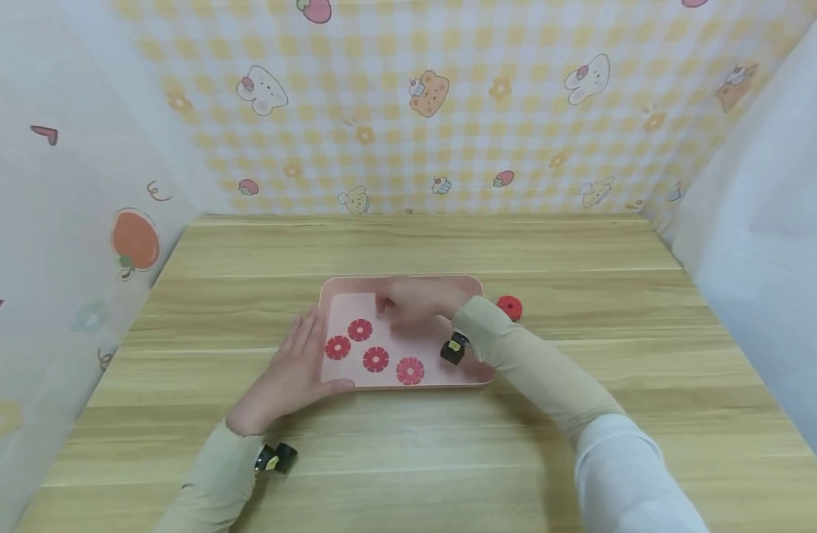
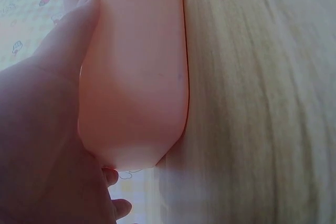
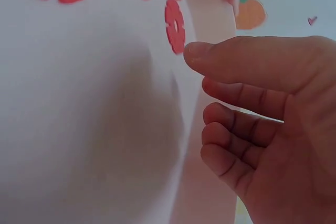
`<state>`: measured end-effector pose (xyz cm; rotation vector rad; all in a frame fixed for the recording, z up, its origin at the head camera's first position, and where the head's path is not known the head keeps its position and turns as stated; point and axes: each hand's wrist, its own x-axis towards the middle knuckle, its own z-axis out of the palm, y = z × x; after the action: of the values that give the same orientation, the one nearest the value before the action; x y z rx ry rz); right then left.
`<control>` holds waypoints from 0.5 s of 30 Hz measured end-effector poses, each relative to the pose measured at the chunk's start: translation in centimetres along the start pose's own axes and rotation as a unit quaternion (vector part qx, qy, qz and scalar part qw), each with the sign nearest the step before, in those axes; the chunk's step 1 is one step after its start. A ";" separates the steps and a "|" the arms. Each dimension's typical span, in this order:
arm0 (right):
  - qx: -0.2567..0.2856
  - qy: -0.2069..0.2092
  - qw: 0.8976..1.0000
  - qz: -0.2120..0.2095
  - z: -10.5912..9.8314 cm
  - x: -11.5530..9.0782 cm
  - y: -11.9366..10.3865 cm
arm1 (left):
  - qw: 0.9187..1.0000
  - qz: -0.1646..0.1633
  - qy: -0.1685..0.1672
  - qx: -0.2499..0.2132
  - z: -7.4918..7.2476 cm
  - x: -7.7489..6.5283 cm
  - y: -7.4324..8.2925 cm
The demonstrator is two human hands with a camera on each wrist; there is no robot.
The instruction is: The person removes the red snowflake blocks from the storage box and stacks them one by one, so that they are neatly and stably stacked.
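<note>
A shallow pink tray (image 1: 442, 384) lies on the table with several red, notched, flower-shaped discs (image 1: 376, 360) spread over its left half. My left hand (image 1: 291, 374) rests against the tray's left end, fingers straight along that side and thumb on the near rim. In the left wrist view, the tray's outer wall (image 2: 136, 77) fills the middle beside that hand. Over the back of the tray is my right hand (image 1: 411, 302), with loosely bent fingers. The right wrist view shows nothing between its thumb and fingers; a disc (image 3: 175, 27) lies just beyond the thumb tip.
A round red piece (image 1: 510, 308) sits on the wooden table (image 1: 408, 459) outside the tray's right end, close to the right sleeve. Behind the table hangs a yellow checked cloth (image 1: 382, 163), and pale patterned sheets (image 1: 69, 222) close off the sides.
</note>
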<state>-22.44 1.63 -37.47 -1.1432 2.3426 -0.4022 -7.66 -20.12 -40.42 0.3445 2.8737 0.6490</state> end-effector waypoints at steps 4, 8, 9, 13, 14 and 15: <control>-0.012 0.000 1.000 -0.016 0.4 1.3 -1.1 | 1.000 -0.001 0.000 -0.003 -0.1 0.0 0.0; -0.012 -0.001 1.000 -0.016 0.7 2.3 -2.2 | 1.000 -0.001 0.000 -0.007 -0.1 0.0 0.0; -0.011 -0.002 1.000 -0.016 0.9 2.5 -2.4 | 1.000 -0.001 0.000 -0.008 -0.1 0.0 0.0; -0.009 -0.004 1.000 -0.017 1.4 2.9 -3.0 | 1.000 0.002 0.000 -0.007 0.0 -0.1 -0.1; -0.009 -0.004 1.000 -0.017 1.6 2.9 -3.1 | 1.000 0.003 0.001 -0.007 0.0 -0.1 -0.1; -0.009 -0.005 1.000 -0.016 1.7 3.0 -3.1 | 1.000 0.004 0.001 -0.007 0.0 -0.1 -0.1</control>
<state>-21.00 -2.72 -38.38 -1.1898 2.3270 -0.3867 -7.62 -20.20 -40.42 0.3525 2.8687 0.6714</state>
